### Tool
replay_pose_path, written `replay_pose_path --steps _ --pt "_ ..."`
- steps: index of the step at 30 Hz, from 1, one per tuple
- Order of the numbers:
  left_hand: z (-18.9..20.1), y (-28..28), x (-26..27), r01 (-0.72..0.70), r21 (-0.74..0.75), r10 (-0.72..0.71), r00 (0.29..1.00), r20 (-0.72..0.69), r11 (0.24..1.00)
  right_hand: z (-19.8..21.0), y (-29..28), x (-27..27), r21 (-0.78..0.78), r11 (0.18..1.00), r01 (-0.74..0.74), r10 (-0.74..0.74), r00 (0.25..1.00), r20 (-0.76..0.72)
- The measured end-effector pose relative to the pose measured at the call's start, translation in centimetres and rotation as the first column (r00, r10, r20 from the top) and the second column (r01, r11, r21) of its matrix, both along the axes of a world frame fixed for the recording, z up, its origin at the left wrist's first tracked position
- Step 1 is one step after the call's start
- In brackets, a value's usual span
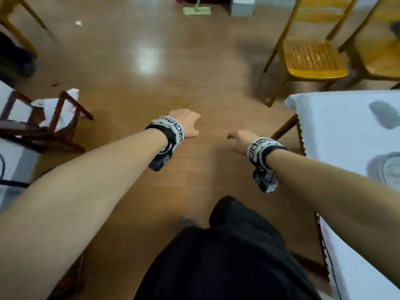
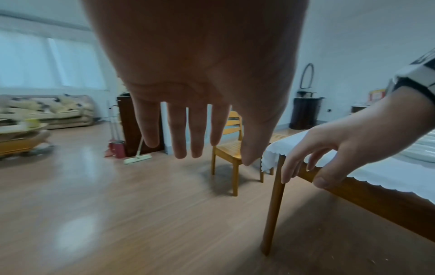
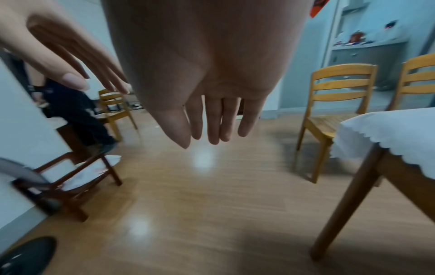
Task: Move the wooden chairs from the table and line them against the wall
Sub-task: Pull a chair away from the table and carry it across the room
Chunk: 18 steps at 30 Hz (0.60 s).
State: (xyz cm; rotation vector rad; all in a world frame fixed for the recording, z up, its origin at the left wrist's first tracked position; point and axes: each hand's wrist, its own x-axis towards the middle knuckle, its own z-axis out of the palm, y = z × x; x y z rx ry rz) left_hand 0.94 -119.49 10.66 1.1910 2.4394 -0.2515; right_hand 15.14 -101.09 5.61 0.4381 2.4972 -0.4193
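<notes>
Glossy wood-plank floor (image 1: 134, 87) stretches ahead as you hold both arms out over it, your left hand (image 1: 186, 123) and right hand (image 1: 241, 140) released with fingers straight, grasping nothing. Two yellow slatted wooden chairs (image 1: 311, 57) stand at the far right, just beyond the wooden table with a white scalloped cloth (image 1: 337, 126). A green flat mop (image 1: 196, 10) lies farther off.

Both our arms reach forward, hands empty.

Our left hand (image 1: 186, 123) sits at centre frame in the head view, palm down, its fingers (image 2: 180, 134) straight and slightly spread. Our right hand (image 1: 241, 140) hangs just right of it and a little lower, its fingers (image 3: 214, 121) extended and close together. Each wrist wears a marker-patterned band; the bare forearms enter from the lower corners.
</notes>
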Motion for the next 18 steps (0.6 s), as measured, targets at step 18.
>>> replay_pose_path --steps 18 --pt "0.5 41.1 -22.1 0.370 -0.030 -0.371 0.928 -0.031 0.929 0.3 35.1 -18.9 -0.030 0.892 0.452 -0.453 0.888 -0.082"
